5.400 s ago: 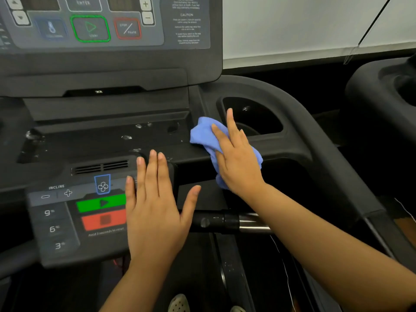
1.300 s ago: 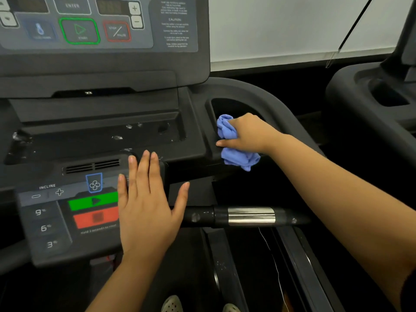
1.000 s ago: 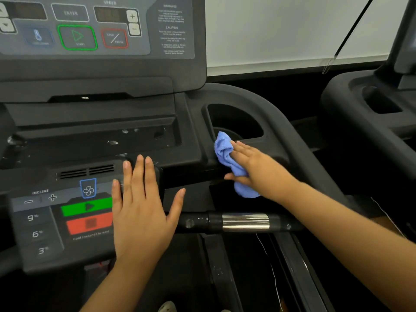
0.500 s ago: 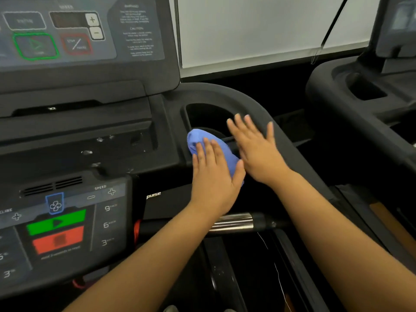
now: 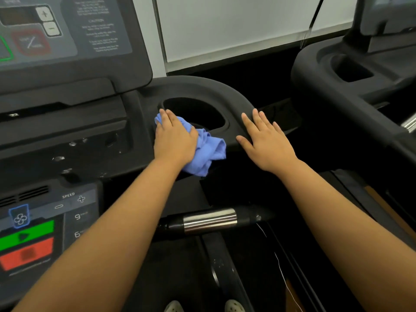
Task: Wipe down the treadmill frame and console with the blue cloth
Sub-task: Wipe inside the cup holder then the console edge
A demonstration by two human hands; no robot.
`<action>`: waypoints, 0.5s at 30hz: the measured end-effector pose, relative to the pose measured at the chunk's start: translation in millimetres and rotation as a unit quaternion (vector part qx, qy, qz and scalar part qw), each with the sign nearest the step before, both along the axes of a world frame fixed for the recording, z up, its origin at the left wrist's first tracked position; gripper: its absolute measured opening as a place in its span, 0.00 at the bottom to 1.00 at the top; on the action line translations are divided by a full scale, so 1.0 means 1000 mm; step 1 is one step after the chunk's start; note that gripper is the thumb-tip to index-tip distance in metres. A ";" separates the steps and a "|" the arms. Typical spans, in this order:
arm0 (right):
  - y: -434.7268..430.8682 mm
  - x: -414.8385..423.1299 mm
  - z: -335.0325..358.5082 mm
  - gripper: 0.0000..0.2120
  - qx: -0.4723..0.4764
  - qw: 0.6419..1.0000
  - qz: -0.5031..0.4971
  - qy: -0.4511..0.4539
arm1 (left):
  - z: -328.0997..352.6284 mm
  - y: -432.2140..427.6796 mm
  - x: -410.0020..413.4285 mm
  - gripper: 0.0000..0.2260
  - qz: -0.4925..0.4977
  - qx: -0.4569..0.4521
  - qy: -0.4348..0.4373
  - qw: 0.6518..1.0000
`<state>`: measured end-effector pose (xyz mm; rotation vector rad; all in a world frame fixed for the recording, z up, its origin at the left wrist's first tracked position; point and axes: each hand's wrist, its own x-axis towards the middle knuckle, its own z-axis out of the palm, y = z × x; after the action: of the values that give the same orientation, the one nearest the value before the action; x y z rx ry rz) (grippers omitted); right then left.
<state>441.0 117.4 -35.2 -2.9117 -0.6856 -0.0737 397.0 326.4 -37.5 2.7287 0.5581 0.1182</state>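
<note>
— Pressing the blue cloth [image 5: 210, 152] down with the left hand [image 5: 174, 139], right at the near-left rim of the cup holder [image 5: 198, 110] sunk into the treadmill frame [image 5: 213, 87].

— Gripping it, or just laying the palm on?

— Laying the palm on, fingers straight and close together, pointing away from the body, below the console [image 5: 67, 41]. Not curling round anything. Covering the cloth's left part and leaving a bunched heap sticking out to the right, reaching the frame's near edge.

— And doing what with the right hand [image 5: 266, 143]?

— Resting it flat on the frame's curved arm, just right of the cup holder, fingers relaxed and slightly spread, thumb out to the left. Grasping nothing, lying apart from the cloth.

— Seeing anything else?

— Looking down past both forearms at a black handlebar [image 5: 209, 220] with a silver band, below the hands. Catching the lower control panel [image 5: 33, 233] at bottom left, showing a green button above a red one. Glimpsing a neighbouring machine [image 5: 337, 73] at right, a white wall [image 5: 236, 25] behind, and two shoe tips [image 5: 173, 306] at the bottom edge.
</note>
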 end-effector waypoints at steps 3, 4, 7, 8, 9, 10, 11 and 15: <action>-0.001 -0.001 0.000 0.29 -0.011 1.000 0.005 -0.007 | 0.007 0.021 0.023 0.33 -0.013 -0.023 0.043 0.999; -0.001 -0.001 -0.001 0.28 -0.017 1.000 0.007 -0.009 | 0.010 0.024 0.029 0.33 -0.018 -0.025 0.055 0.998; -0.003 -0.002 -0.003 0.28 -0.036 0.999 0.009 -0.016 | 0.017 0.029 0.048 0.33 -0.040 -0.001 0.067 0.997; -0.003 -0.002 -0.004 0.28 -0.039 0.999 0.009 -0.017 | 0.018 0.033 0.053 0.33 -0.040 -0.001 0.061 0.997; -0.002 -0.002 -0.005 0.28 -0.043 0.999 0.010 -0.021 | 0.019 0.037 0.057 0.34 -0.038 -0.005 0.052 0.998; -0.001 -0.001 -0.005 0.28 -0.044 0.999 0.012 -0.026 | 0.020 0.042 0.062 0.34 -0.039 -0.011 0.045 0.998; 0.001 0.001 -0.005 0.28 -0.042 0.999 0.017 -0.031 | 0.021 0.047 0.064 0.35 -0.044 -0.015 0.040 0.998; 0.001 0.001 -0.007 0.27 -0.037 0.998 0.035 -0.038 | 0.020 0.052 0.056 0.40 -0.070 -0.005 0.080 0.994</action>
<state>442.3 118.6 -41.9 -2.9651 -0.8179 -0.1547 452.5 378.4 -17.1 2.7732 0.4055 -0.1399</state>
